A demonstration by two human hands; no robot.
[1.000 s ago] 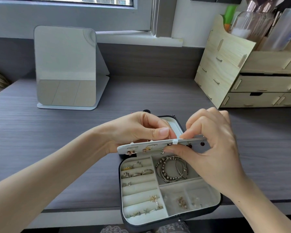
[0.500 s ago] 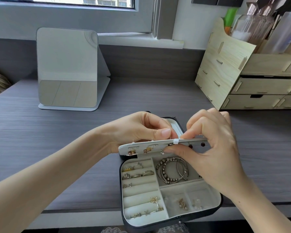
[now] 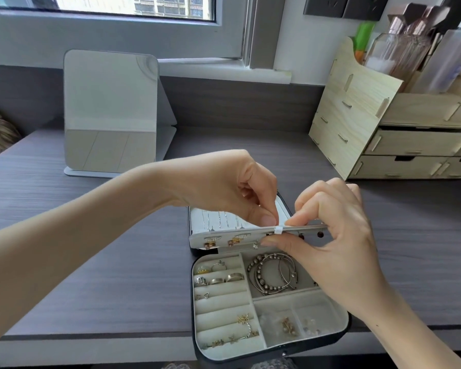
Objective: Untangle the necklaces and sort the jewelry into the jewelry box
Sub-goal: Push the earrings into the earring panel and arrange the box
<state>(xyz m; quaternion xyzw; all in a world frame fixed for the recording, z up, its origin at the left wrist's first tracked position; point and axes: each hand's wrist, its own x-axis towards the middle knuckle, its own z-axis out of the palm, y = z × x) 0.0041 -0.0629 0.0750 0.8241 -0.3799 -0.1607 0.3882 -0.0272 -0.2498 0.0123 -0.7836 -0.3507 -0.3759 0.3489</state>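
Open jewelry box (image 3: 221, 308) w/ rings (image 3: 226, 278), bracelets (image 3: 253, 272), L hand (image 3: 232, 187), R hand (image 3: 338, 230) pinching earring panel (image 3: 224, 237)

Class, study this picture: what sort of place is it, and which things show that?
Probably a dressing table at home: a standing mirror, a wooden organiser holding makeup brushes, and an open jewelry box filled with rings and bracelets.

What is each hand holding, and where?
Right hand pinches the earring panel at its free edge; left hand pinches the white tab there.
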